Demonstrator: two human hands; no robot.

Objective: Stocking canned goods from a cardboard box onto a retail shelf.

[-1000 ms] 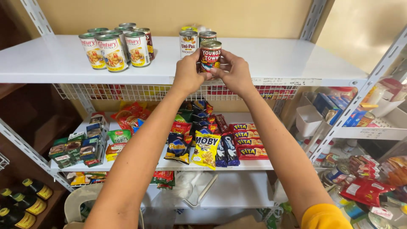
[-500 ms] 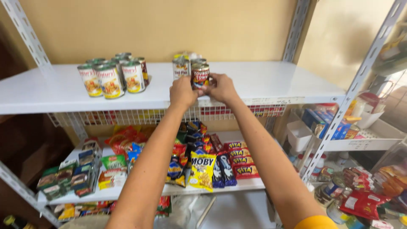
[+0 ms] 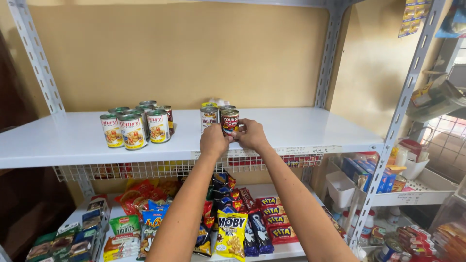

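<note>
Both my hands, left hand (image 3: 214,140) and right hand (image 3: 251,134), grasping dark-labelled can (image 3: 230,122) upright on white shelf (image 3: 310,131), beside white-labelled can (image 3: 209,119).

I see a dark red can (image 3: 230,122) w/ silver rim. Can beside it (image 3: 209,119) is white w/ red & green print. Cluster of cans (image 3: 136,125): white labels, red lettering, yellow food pics. Shelf (image 3: 301,130) white, back wall (image 3: 194,53) tan. Below: yellow snack bag (image 3: 230,235), red cracker packs (image 3: 275,218).

White shelf (image 3: 301,131) carries two clusters of cans (image 3: 136,123)
</note>
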